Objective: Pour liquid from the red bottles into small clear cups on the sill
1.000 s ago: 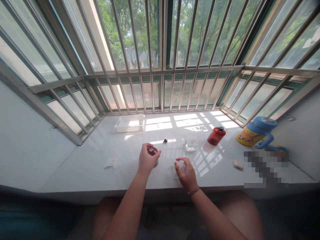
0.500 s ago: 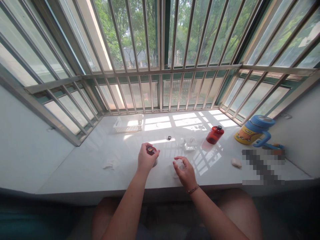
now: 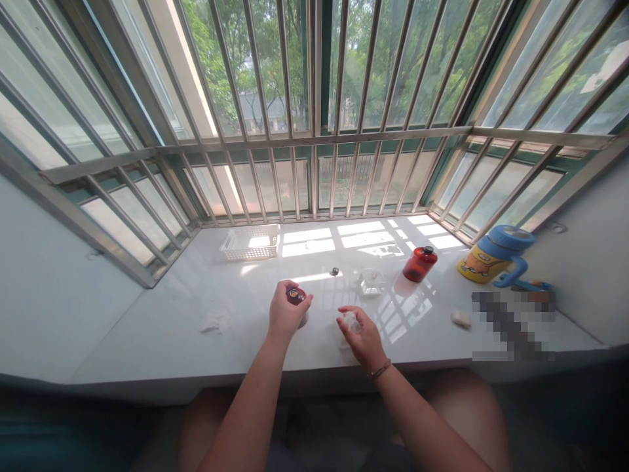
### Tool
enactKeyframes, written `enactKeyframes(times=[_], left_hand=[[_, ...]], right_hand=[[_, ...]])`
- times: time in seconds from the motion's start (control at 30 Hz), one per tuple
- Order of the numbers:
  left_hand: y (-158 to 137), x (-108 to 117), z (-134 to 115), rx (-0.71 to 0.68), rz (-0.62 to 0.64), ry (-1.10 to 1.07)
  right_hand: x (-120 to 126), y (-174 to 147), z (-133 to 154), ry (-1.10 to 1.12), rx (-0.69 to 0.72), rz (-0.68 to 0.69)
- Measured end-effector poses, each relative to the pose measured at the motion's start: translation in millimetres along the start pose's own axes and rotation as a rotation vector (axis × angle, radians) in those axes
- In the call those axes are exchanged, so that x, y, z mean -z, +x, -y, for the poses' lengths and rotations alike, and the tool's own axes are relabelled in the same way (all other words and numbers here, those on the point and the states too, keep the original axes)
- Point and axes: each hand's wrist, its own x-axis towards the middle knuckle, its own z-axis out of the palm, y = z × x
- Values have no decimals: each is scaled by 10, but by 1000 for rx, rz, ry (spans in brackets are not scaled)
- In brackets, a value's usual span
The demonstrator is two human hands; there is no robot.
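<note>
My left hand (image 3: 284, 311) is closed around a dark red bottle (image 3: 296, 296), whose uncapped neck faces up. To its right, my right hand (image 3: 362, 333) has its fingers curled round a translucent white wad (image 3: 350, 321), whose kind I cannot make out. Something clear and flat (image 3: 344, 342) lies under that hand, mostly hidden. Beyond the hands, a small dark cap (image 3: 335, 271) rests on the white sill (image 3: 162, 341). A clear plastic box (image 3: 372, 282) sits just past my right hand.
A second red bottle (image 3: 420, 264) with a black cap stands tilted-looking at right. Beyond it are a yellow and blue jug (image 3: 494, 255) and a pale lump (image 3: 460, 319). A white basket (image 3: 250, 242) is near the window bars (image 3: 314, 177). Crumpled tissue (image 3: 213, 322) lies at left.
The small dark cap has shifted slightly to the right on the sill. Both hands keep their grips and places; the view itself has turned a little.
</note>
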Motion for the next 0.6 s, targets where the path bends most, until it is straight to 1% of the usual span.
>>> enactKeyframes(times=[0.1, 0.2, 0.3, 0.33, 0.37, 0.43, 0.5, 0.53, 0.6], left_hand=[[18, -18, -29, 12, 38, -26], [22, -82, -62, 6, 104, -98], [27, -204, -48, -39, 255, -258], [43, -254, -26, -57, 287, -313], [73, -307, 4, -69, 293, -352], [186, -413, 85, -62, 237, -369], [371, -518, 178, -33, 170, -313], [482, -572, 222, -22, 161, -276], [716, -687, 297, -17, 186, -192]], right_hand=[[37, 15, -4, -39, 31, 25], [102, 11, -32, -74, 48, 30], [211, -22, -94, -99, 51, -4], [254, -39, -121, -105, 50, -22], [296, -57, -149, -110, 48, -40], [368, -96, -204, -119, 37, -77], [411, -128, -244, -123, 27, -113], [419, -139, -257, -123, 25, -126], [415, -150, -268, -118, 33, -143]])
